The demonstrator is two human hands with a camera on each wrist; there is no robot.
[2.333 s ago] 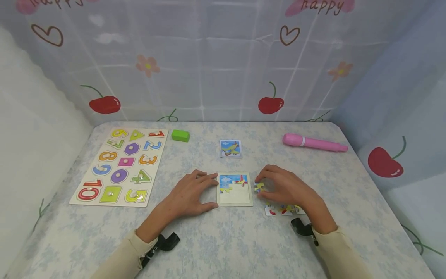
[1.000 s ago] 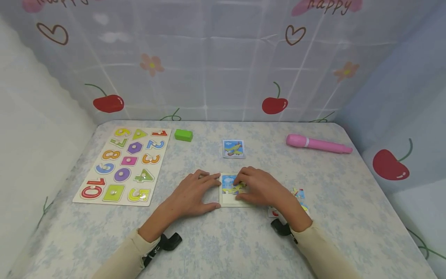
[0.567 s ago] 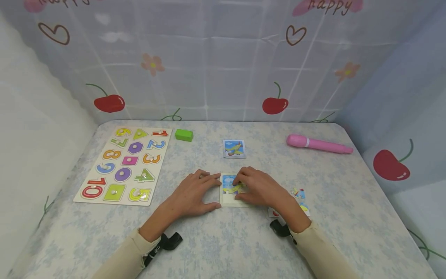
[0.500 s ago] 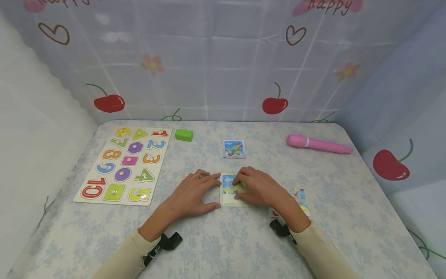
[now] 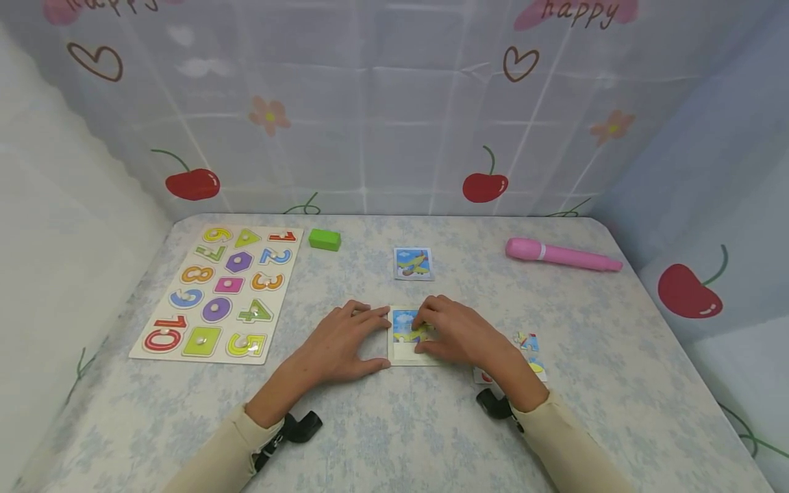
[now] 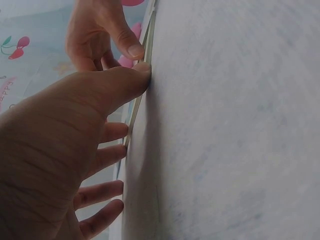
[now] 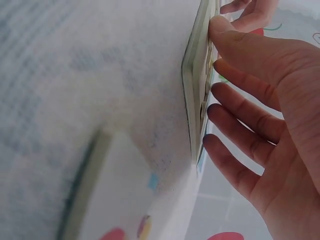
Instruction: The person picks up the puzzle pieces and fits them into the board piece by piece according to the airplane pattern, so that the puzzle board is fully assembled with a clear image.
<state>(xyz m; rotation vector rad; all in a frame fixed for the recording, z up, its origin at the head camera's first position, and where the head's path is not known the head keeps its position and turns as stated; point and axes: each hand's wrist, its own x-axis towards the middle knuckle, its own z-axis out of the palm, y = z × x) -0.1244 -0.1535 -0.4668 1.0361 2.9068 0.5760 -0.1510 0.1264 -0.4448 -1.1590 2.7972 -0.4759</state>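
A small square jigsaw tray (image 5: 404, 353) lies near the middle of the table. Blue and yellow pieces fill its upper part, and its lower strip is bare. My left hand (image 5: 337, 346) rests at the tray's left edge, fingers spread and thumb touching the lower corner. Over the tray's right side, my right hand (image 5: 459, 335) holds a yellow jigsaw piece (image 5: 422, 333) down among the others, between thumb and fingers. In the right wrist view, these fingertips (image 7: 214, 90) touch the tray's top; much of the piece is hidden. Several loose pieces (image 5: 528, 342) lie right of the tray, partly under my forearm.
A picture card of a plane (image 5: 414, 264) lies beyond the tray. At the left is a number-and-shape board (image 5: 240, 322), with a green block (image 5: 324, 239) behind it. A pink stick-like object (image 5: 564, 256) lies at the far right. Curtains stand behind the table.
My right hand has carried the yellow piece leftward from beside the tray onto it, uncovering loose pieces. Over the last half second both hands stay nearly still.
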